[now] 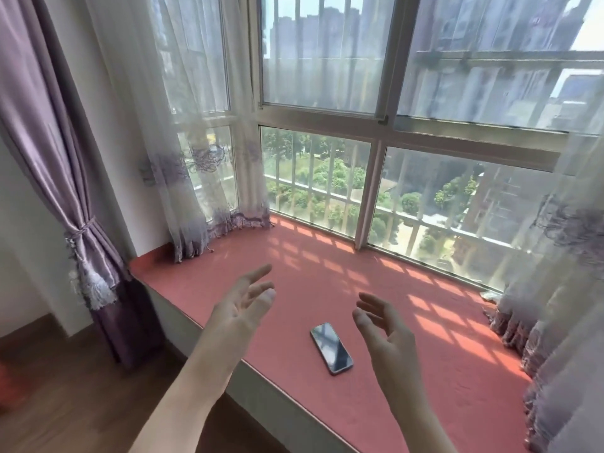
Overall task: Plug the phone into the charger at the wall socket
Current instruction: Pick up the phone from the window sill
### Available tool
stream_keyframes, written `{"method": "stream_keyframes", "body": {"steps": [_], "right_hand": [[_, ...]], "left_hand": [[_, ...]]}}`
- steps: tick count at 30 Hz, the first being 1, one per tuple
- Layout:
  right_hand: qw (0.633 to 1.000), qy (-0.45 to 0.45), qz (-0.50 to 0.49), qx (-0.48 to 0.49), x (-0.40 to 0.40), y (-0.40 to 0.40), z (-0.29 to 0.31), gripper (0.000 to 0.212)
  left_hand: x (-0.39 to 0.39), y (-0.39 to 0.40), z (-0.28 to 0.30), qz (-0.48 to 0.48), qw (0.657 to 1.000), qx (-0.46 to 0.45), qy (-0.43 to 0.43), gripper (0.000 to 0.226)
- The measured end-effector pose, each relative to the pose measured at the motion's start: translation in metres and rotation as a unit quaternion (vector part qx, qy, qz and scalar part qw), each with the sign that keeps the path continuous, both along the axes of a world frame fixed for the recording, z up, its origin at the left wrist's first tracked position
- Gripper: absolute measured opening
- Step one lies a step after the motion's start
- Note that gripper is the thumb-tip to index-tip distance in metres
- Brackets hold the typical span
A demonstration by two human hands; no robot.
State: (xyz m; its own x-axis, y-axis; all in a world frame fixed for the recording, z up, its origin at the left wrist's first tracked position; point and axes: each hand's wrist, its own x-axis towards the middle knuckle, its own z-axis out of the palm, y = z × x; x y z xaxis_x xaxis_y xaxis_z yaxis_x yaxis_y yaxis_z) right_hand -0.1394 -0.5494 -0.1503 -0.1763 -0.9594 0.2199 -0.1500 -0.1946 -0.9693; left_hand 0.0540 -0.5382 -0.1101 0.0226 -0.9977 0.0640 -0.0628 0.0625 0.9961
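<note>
A dark phone lies flat, screen up, on the red cushioned window seat near its front edge. My left hand hovers above the seat to the left of the phone, palm turned inward, fingers spread, holding nothing. My right hand floats just right of the phone, fingers apart and slightly curled, also empty. Neither hand touches the phone. No charger, cable or wall socket shows in this view.
Sheer white curtains hang at the left and right ends of the seat. A purple tied drape hangs at the far left. Barred windows back the seat. Wooden floor lies lower left.
</note>
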Motion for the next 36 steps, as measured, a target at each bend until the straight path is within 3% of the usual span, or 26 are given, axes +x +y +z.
{"method": "stream_keyframes", "body": {"steps": [8, 16, 29, 36], "right_hand": [[0.999, 0.021, 0.022, 0.024, -0.026, -0.121, -0.016, 0.023], [0.997, 0.051, 0.014, 0.062, -0.036, -0.203, -0.075, 0.023], [0.963, 0.132, -0.04, 0.229, -0.009, -0.272, -0.242, 0.056], [0.934, 0.226, -0.028, 0.276, -0.003, -0.268, -0.302, 0.058]], "left_hand": [[-0.028, -0.111, -0.015, 0.033, 0.999, 0.015, 0.018, 0.037], [-0.042, -0.194, -0.071, 0.048, 0.996, 0.065, 0.025, 0.032], [-0.029, -0.277, -0.169, 0.02, 0.994, 0.105, 0.012, 0.034], [-0.036, -0.282, -0.215, 0.02, 0.993, 0.118, 0.011, 0.036]]}}
